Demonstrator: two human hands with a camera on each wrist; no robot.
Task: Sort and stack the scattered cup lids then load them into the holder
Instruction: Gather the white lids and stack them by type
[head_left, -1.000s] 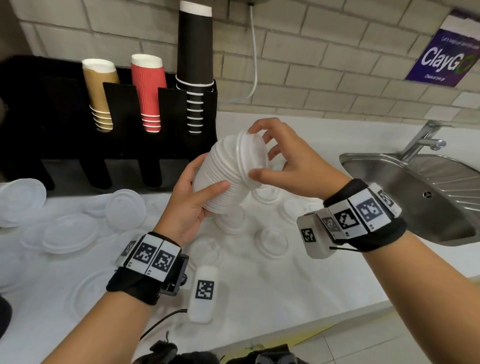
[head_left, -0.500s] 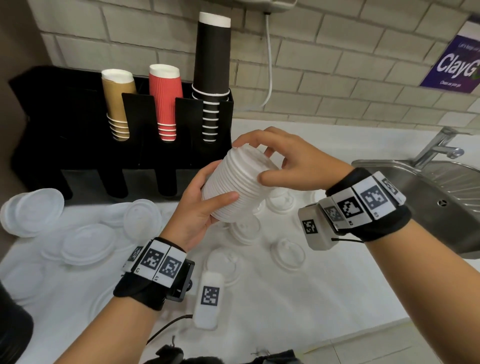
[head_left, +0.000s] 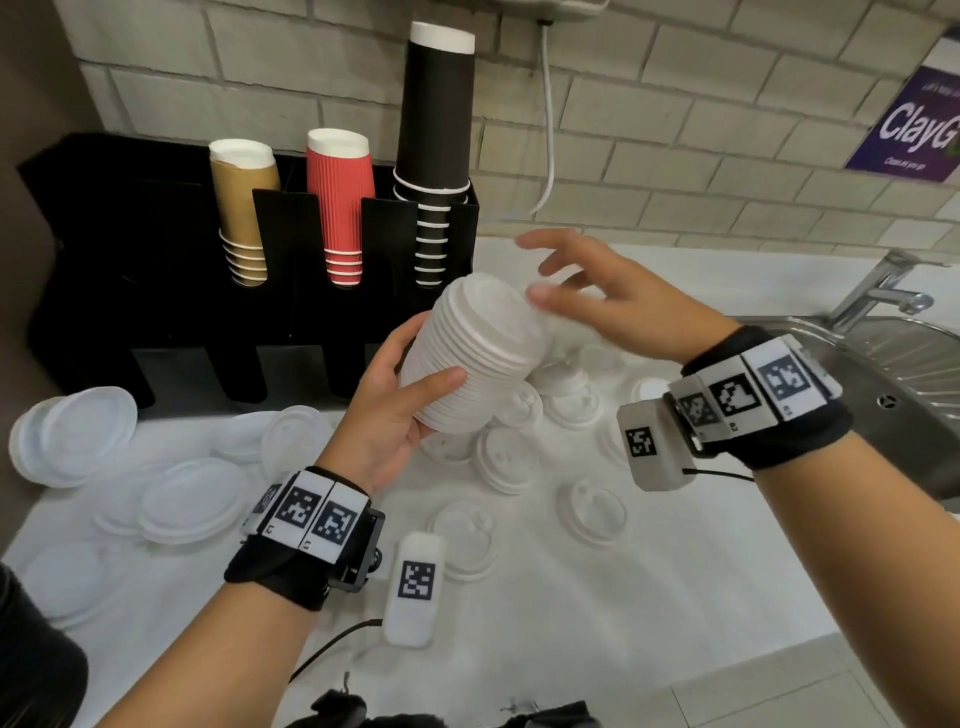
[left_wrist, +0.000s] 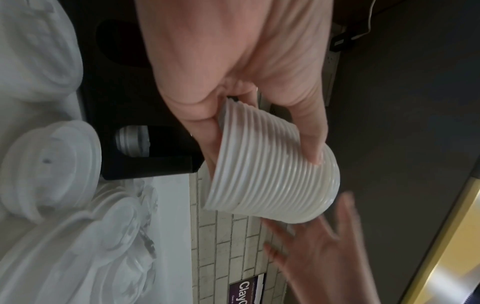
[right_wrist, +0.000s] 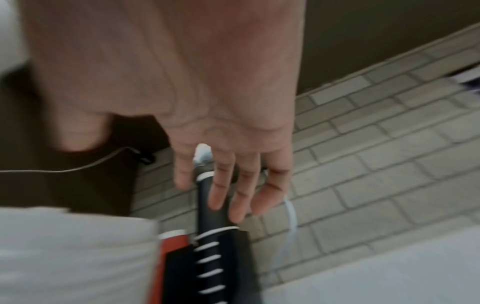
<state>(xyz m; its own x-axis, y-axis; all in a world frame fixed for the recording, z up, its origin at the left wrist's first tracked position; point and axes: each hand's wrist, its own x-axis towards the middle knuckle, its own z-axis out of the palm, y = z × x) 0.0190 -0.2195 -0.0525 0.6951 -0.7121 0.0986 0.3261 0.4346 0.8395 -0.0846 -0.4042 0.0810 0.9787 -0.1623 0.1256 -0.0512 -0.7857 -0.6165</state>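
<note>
My left hand grips a tall stack of white cup lids, tilted up and to the right above the counter; the same stack fills the left wrist view with my thumb across its ribs. My right hand hovers just right of the stack's top with fingers spread and holds nothing; the right wrist view shows its straight fingers. Several loose white lids lie scattered on the white counter below. The black holder stands against the back wall.
The holder carries brown cups, red cups and tall black cups. Wider flat lids lie at the left. A steel sink with a tap is at the right. A white tagged device lies near my left wrist.
My right hand let go of the top lid, now seated on the stack, and lifted off to the right with fingers spread. The left hand kept its grip on the stack.
</note>
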